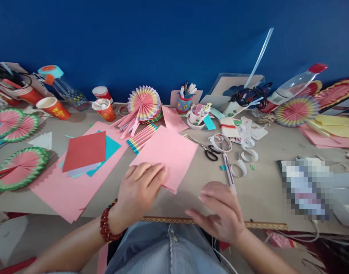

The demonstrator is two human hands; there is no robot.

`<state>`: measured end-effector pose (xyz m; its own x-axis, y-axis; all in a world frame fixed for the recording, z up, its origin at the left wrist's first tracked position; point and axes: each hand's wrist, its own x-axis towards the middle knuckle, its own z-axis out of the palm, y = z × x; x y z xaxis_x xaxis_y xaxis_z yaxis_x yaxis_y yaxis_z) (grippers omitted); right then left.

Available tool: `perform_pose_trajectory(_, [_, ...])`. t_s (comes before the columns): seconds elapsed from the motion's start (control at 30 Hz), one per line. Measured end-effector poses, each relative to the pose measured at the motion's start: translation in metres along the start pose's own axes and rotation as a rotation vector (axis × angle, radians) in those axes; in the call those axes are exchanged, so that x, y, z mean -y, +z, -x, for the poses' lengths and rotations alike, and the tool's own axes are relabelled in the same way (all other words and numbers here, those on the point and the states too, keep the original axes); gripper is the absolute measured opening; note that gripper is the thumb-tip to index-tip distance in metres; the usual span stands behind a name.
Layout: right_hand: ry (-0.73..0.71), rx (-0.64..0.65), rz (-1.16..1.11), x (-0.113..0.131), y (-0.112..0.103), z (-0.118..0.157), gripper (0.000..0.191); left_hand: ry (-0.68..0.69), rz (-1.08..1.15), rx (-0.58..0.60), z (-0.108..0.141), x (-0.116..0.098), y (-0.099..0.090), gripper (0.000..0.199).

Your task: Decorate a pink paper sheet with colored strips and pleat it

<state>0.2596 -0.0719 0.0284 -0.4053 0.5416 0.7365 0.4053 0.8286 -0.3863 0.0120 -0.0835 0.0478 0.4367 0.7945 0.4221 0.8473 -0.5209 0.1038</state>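
My left hand [142,186], with a red bead bracelet on its wrist, grips the near left edge of a folded or stacked piece of pink paper [170,152]. Its fingers lie over the paper's top face. To the right, my right hand [220,207] hovers near the table's front edge, thumb apart from the fingers and nothing in it. Just beyond it lies a white utility knife [229,173]. Black-handled scissors [211,152] and a roll of tape [220,143] are behind the knife. Pleated striped paper [141,137] sits partly behind the pink paper.
On the left, red and blue paper squares [84,151] lie on a large pink sheet [57,194]. Pleated paper fans [23,167] rest farther left. Paper cups [56,108], a pen cup [184,103] and bottles [297,85] stand along the blue wall. A blurred-out device [305,186] lies right.
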Motion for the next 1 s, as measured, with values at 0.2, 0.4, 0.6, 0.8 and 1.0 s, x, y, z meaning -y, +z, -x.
perform_pose_trajectory(0.2, [-0.048,0.280,0.243,-0.002,0.020,0.005,0.016,0.113,-0.072,0.172,0.004,-0.009,0.033,0.022])
perform_pose_trajectory(0.4, [-0.024,0.311,0.173,-0.023,0.017,0.020,0.018,0.132,0.046,0.198,0.027,0.013,0.038,0.022])
perform_pose_trajectory(0.6, [0.034,0.397,0.095,-0.036,0.011,0.032,0.017,0.049,0.123,0.206,0.046,0.027,0.040,0.013])
perform_pose_trajectory(0.8, [0.129,0.451,0.035,-0.040,0.007,0.037,0.015,0.050,0.194,0.292,0.046,0.026,0.042,0.014])
perform_pose_trajectory(1.0, [0.231,0.520,0.013,-0.041,0.005,0.029,0.011,-0.042,0.341,0.275,0.033,0.032,0.040,0.017])
